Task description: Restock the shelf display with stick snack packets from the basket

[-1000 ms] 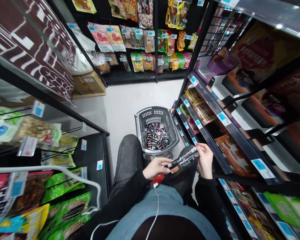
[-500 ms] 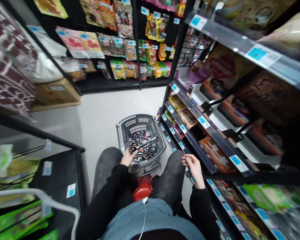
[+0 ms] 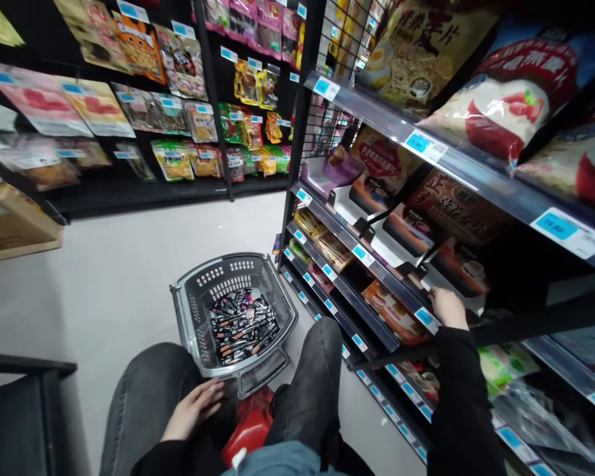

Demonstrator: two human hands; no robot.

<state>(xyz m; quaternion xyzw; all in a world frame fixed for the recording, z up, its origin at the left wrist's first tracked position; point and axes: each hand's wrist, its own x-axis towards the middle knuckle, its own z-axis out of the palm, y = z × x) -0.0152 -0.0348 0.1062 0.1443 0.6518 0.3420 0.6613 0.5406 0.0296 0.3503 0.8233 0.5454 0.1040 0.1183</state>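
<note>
My left hand [image 3: 196,404] hangs above my left thigh, just short of the basket's near edge. Its fingers are stretched out, with nothing seen in them. On the floor in front of me stands a grey shopping basket [image 3: 184,324]. A heap of small black sticks [image 3: 245,327] with pink and orange parts lies inside it; their kind is too small to tell. My right hand [image 3: 449,307] reaches to the shelf edge [image 3: 401,284] on the right, beside the open display boxes [image 3: 399,231]. Its fingers are curled, and whatever they hold is hidden.
Bagged foods [image 3: 506,99] fill the upper right shelf. Hanging snack packs [image 3: 178,158] line the back rack. A cardboard box [image 3: 14,225] sits on the floor at left, above a dark shelf corner [image 3: 49,370]. Something red [image 3: 250,423] shows between my legs.
My view has turned to the right. My left hand has come out of the basket back toward my thigh. My right hand has moved from beside my knee to the shelf edge.
</note>
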